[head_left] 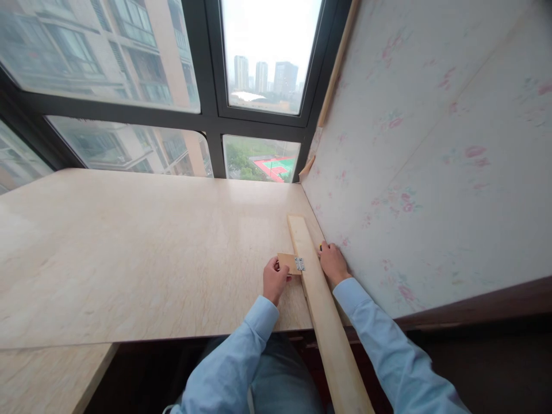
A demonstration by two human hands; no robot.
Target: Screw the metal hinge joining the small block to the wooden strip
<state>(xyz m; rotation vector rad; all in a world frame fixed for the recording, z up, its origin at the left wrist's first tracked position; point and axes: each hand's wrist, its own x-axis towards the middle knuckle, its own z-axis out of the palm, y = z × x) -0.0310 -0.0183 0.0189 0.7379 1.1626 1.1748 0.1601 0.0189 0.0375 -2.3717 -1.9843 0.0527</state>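
A long pale wooden plank [321, 299] lies on the stone sill and runs out over its front edge towards me. Near its far part a metal hinge [300, 264] joins it to a small thin wooden board [286, 263], which sticks out to the left. My left hand [276, 280] pinches the free end of this small board. On the plank's right side, close to the wall, my right hand [332, 261] is closed around a small dark and yellow object [320, 248]. Most of that object is hidden by the fingers, so its kind is unclear.
The beige marble sill [150, 247] spreads far to the left, with a lower stone ledge [47, 374] at the front left. A wall with flowered paper [409, 172] stands close on the right. Dark-framed windows [211, 123] rise behind the sill.
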